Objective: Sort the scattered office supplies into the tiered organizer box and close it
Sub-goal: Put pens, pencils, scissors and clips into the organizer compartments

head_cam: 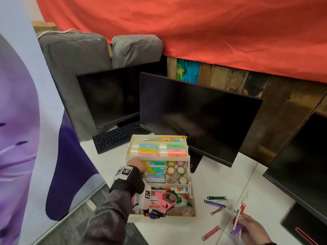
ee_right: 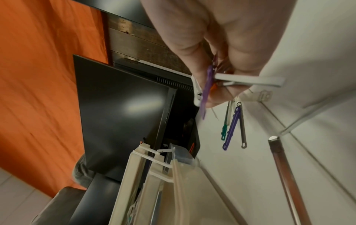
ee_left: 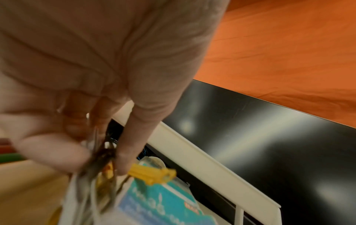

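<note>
The cream tiered organizer (head_cam: 157, 158) stands open on the white table, all three tiers stepped back. My left hand (head_cam: 142, 167) reaches into the left compartment of the middle tier. It pinches a yellow paper fastener (head_cam: 150, 170) and some thin metal prongs beside a teal staple box (head_cam: 156, 171). The left wrist view shows thumb and forefinger of the left hand (ee_left: 100, 161) closed on the yellow fastener (ee_left: 152, 173) above the staple box (ee_left: 159, 202). My right hand (head_cam: 241, 221) holds a bundle of red, white and purple fasteners near the table's front right. In the right wrist view that hand (ee_right: 217, 85) grips the purple fastener (ee_right: 207, 85) and a white one (ee_right: 250, 79).
Loose fasteners lie right of the box: green (head_cam: 216, 198), purple (head_cam: 214, 203) and two red-brown ones (head_cam: 211, 232). Dark monitors (head_cam: 194, 117) stand close behind the box and at the right edge. A keyboard (head_cam: 116, 137) lies at back left. The table edge runs near my left arm.
</note>
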